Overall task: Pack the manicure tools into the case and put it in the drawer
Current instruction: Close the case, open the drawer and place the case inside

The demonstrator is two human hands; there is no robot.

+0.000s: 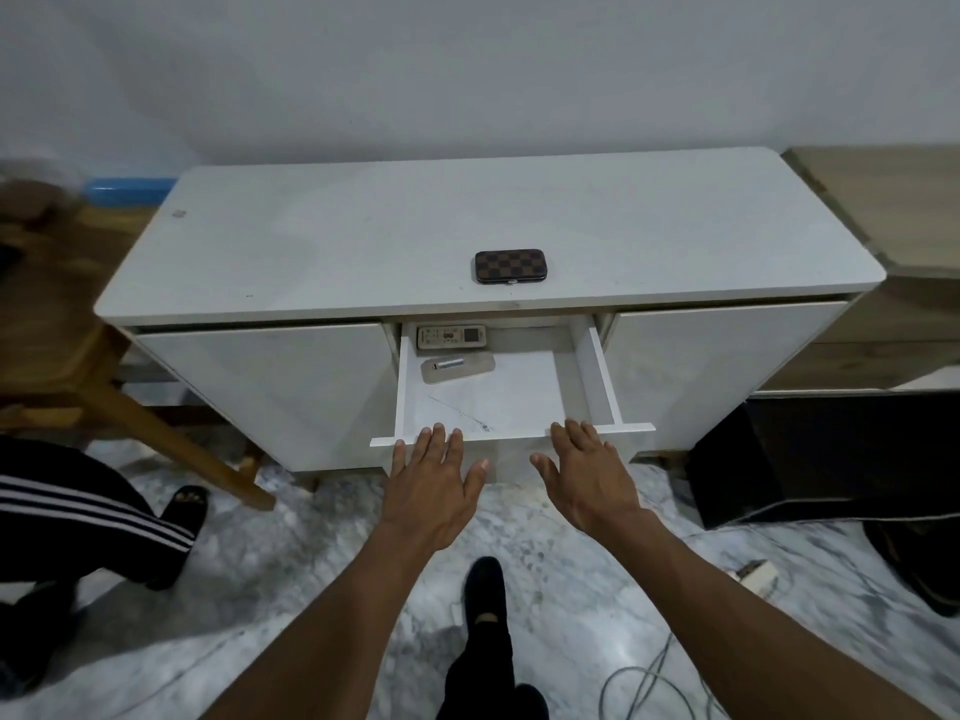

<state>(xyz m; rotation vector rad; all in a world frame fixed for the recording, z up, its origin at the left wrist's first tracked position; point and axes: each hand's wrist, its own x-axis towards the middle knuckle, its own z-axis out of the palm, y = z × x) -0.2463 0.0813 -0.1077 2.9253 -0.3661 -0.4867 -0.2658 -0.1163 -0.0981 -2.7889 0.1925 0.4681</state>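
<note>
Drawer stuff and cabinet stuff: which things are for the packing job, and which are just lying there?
For the job:
case, shut, on the cabinet
drawer, open
left hand and right hand, at the drawer front

Just lying about:
remote in the drawer
battery on a grey card

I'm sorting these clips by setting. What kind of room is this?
Probably a room in a home, perhaps a living room: a white cabinet against a plain wall, its open drawer holding a remote control, and a marble-patterned floor with loose cables.
</note>
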